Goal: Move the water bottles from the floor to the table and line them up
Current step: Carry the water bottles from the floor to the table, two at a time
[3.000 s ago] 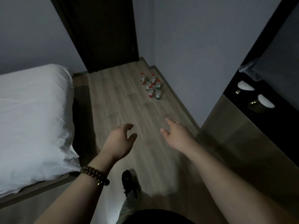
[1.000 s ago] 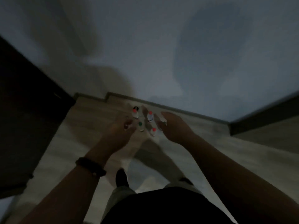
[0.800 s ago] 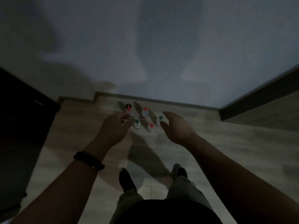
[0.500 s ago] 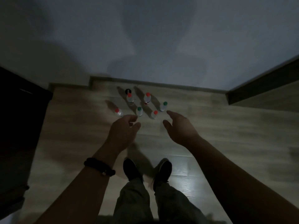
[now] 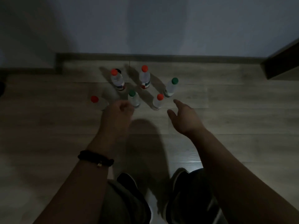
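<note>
Several small clear water bottles stand upright on the wooden floor near the wall. Red-capped bottles sit at the far left (image 5: 97, 102), back left (image 5: 116, 78), back middle (image 5: 144, 75) and front right (image 5: 158, 101). Green-capped ones stand at the front (image 5: 134, 98) and far right (image 5: 171, 87). My left hand (image 5: 117, 117), fingers curled, hovers just short of the front green-capped bottle and holds nothing. My right hand (image 5: 184, 118) is open, fingers spread, just short of the front red-capped bottle.
A grey wall with a dark baseboard (image 5: 161, 57) runs behind the bottles. A dark piece of furniture (image 5: 281, 65) juts in at the upper right. My two dark shoes (image 5: 129, 183) stand on the floor below the hands. The room is dim.
The view has dropped closer to the bottles. Both hands have moved forward towards the front row, and the left fingers have curled more.
</note>
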Available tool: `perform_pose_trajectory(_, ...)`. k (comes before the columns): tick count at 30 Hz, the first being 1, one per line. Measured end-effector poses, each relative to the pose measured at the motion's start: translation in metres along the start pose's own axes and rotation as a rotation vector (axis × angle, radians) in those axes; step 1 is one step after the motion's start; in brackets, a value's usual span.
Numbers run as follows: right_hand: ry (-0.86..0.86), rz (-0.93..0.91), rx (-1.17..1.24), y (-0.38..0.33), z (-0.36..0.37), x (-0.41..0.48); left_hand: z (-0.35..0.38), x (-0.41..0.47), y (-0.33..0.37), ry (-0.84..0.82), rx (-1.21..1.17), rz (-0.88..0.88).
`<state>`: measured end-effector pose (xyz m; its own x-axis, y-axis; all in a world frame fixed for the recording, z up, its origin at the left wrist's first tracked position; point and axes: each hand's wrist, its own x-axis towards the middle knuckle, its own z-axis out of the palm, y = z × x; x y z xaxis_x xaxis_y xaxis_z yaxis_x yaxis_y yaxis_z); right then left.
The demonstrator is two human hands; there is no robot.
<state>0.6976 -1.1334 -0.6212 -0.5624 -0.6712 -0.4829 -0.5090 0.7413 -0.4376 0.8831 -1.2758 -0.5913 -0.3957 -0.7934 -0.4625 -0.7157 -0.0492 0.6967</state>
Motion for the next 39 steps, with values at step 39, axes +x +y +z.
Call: perform_pose_trajectory(39,0.244,-0.296,0.291,0.036,0.068,0.164,0.064,0.188,-0.086,-0.085,0.069,-0.020)
